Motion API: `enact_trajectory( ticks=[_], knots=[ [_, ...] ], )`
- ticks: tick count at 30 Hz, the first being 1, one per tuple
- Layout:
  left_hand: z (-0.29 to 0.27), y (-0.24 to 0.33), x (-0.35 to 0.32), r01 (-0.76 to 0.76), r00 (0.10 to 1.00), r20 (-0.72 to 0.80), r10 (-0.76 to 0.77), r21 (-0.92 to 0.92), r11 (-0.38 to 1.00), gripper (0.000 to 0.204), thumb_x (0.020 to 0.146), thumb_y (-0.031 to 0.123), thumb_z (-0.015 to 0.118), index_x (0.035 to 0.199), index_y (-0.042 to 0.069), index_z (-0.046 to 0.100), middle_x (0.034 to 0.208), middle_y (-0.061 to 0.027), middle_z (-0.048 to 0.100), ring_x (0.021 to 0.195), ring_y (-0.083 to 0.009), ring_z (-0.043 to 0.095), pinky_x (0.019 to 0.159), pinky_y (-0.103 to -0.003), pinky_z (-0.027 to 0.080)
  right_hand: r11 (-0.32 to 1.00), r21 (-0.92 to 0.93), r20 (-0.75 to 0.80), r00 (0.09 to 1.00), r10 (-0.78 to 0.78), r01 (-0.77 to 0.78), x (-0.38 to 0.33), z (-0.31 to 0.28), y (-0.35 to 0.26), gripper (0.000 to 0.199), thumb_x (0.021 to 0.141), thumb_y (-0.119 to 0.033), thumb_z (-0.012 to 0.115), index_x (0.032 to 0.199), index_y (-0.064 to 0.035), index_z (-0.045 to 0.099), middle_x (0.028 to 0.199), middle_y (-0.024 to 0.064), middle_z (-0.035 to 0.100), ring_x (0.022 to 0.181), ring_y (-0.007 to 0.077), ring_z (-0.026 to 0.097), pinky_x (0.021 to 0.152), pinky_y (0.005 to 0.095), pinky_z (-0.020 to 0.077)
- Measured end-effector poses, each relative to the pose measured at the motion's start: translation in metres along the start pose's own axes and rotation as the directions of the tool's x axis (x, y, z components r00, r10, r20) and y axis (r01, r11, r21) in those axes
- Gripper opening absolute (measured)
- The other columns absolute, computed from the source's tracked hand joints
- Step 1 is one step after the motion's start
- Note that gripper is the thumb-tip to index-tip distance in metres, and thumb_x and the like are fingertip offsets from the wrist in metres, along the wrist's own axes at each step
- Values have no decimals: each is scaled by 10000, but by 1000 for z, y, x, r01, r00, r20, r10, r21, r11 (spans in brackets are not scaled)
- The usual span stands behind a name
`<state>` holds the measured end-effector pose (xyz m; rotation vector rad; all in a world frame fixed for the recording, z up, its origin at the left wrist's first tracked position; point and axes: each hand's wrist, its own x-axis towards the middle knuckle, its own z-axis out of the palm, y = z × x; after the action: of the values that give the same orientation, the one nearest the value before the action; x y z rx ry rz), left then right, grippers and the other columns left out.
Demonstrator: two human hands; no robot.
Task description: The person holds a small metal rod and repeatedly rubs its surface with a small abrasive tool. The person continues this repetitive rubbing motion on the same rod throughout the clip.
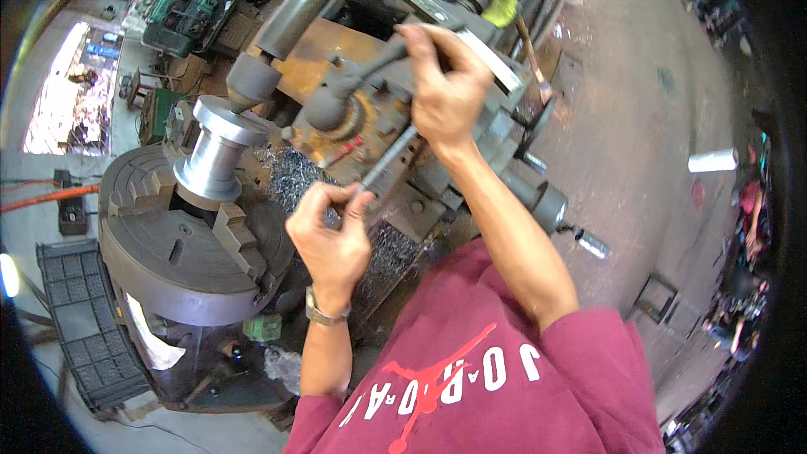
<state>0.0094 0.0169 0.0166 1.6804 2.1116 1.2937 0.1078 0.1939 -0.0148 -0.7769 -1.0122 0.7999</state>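
Note:
My left hand [332, 231], with a watch at its wrist, is closed round the near end of a slim dark metal bar [388, 161]. The bar slants up along the side of the rusty tool post [345, 118], and its far end is hidden by my right hand. My right hand [450, 84] is closed on the end of the tool post's dark lever [382, 61]. Left of the post, a shiny spool-shaped metal workpiece [214, 155] sits in the jaws of a large round chuck [181, 244]. A tailstock centre [252, 80] meets its other end.
Metal shavings [294, 176] lie beneath the tool post. A bright flat bar [496, 63] passes behind my right hand. A hammer-like wooden handle [530, 46] and yellow cloth [502, 8] are beyond it. A black plastic crate [84, 319] stands left of the chuck.

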Motion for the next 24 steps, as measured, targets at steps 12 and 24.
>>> enact_trajectory(
  ticks=[12, 24],
  knots=[
    [-41, -8, 23, 71, 933, 358, 43, -299, 952, 135, 855, -7, 795, 967, -58, 741, 885, -68, 703, 794, -115, 629, 718, -233, 487, 964, -261, 721, 673, 165, 44, -40, -87, -107, 258, 954, -257, 680, 995, -11, 743, 974, 196, 722, 972, 380, 679, 914, 450, 524],
    [-26, -72, 22, -236, 877, 265, 400, -488, 841, 116, 834, 17, 807, 925, -35, 757, 927, -113, 757, 876, -188, 680, 799, -300, 534, 970, -210, 518, 855, 1, 126, -115, -92, -131, 151, 910, -111, 731, 909, 38, 708, 827, 158, 674, 766, 318, 670, 707, 387, 511]
  ],
)
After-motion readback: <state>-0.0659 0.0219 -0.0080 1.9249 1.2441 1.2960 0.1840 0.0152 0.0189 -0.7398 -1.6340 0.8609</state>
